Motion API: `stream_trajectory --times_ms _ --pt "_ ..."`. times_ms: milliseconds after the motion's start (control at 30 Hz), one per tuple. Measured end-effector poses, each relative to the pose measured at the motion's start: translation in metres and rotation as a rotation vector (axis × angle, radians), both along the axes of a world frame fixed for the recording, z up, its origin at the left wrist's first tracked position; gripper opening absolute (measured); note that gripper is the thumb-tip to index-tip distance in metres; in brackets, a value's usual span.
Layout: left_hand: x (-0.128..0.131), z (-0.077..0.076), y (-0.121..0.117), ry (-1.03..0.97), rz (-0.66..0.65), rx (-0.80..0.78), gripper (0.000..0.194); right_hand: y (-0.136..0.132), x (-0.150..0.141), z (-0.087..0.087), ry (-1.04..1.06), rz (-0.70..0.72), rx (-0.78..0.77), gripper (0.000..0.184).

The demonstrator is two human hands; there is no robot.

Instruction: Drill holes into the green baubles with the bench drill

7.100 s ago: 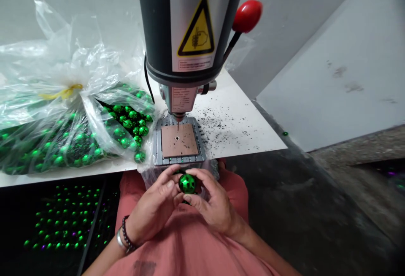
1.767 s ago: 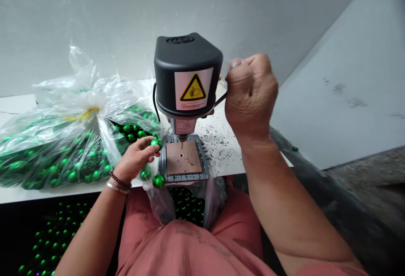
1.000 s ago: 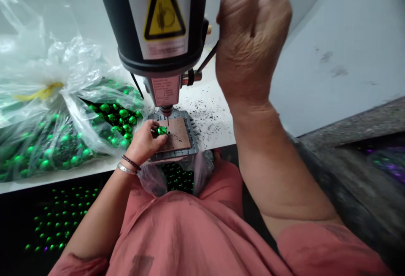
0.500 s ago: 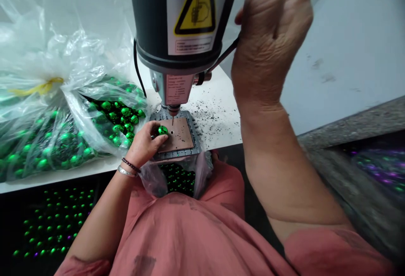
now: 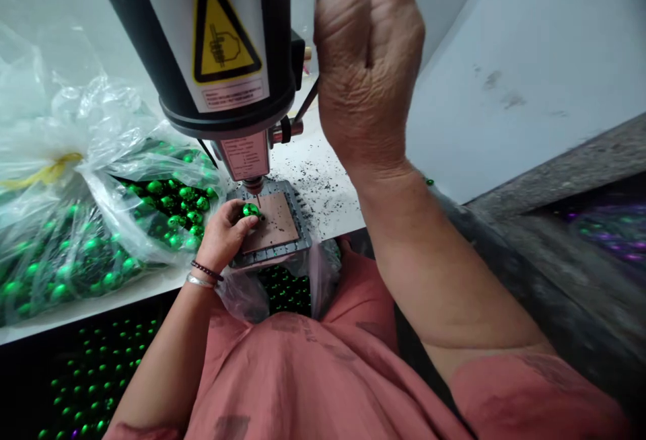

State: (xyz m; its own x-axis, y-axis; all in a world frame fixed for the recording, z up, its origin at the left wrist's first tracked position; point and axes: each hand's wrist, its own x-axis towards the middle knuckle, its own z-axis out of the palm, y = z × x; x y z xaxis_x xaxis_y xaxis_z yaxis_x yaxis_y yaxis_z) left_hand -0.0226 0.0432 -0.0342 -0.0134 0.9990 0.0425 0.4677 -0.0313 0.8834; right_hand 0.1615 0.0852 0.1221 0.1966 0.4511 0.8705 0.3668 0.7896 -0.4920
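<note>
The left hand [image 5: 222,235] is held low in front of the torso, with its fingers [image 5: 236,224] curled forward and drawn close together. The left forearm [image 5: 161,366] is angled up from the lower left, and a dark beaded bracelet [image 5: 206,270] and a metal bangle [image 5: 200,281] are worn on the left wrist [image 5: 203,276]. The right hand [image 5: 368,70] is raised much higher and closed into a fist, with its back turned toward the head. The right forearm [image 5: 428,272] is lifted steeply, bent at the elbow.
</note>
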Motion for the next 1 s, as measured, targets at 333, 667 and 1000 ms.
stream_trajectory --times_ms 333,667,1000 --pt "0.003 0.001 0.003 0.144 -0.05 -0.021 0.038 0.001 0.004 -0.001 0.021 0.069 -0.001 0.018" --pt "0.012 0.013 0.004 0.409 -0.063 0.03 0.045 0.001 0.004 -0.004 0.035 0.081 -0.006 0.019" --pt "0.014 0.023 0.016 0.454 -0.2 -0.064 0.044 -0.001 0.004 -0.002 0.034 0.061 -0.03 0.02"
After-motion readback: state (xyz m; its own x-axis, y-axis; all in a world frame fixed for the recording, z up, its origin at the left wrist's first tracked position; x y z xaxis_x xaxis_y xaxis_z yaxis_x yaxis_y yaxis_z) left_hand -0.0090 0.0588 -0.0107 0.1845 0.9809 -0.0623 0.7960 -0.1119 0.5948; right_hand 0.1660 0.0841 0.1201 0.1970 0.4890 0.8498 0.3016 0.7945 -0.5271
